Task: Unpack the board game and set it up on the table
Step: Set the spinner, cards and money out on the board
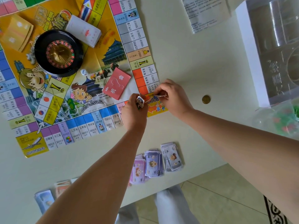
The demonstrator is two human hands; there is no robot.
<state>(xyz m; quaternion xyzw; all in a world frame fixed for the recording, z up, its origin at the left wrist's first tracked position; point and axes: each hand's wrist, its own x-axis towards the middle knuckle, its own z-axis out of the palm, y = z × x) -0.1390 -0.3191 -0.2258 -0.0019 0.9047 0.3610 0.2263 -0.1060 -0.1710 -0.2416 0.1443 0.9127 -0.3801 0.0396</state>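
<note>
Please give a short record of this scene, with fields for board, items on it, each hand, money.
board: paper game board, spread on white table
on board: roulette wheel, white die, red cards
left hand: grips small bundle of game pieces
right hand: pinches the bundle's rubber band
money: play banknotes stacked near table edge

Sitting on the game board (64, 120): one roulette wheel (59, 53), one die (83, 72), three card decks (116, 83). Lying beside the board: one coin (206, 99), one instruction sheet (205, 13), one box (249, 50), five banknote piles (153, 164).
</note>
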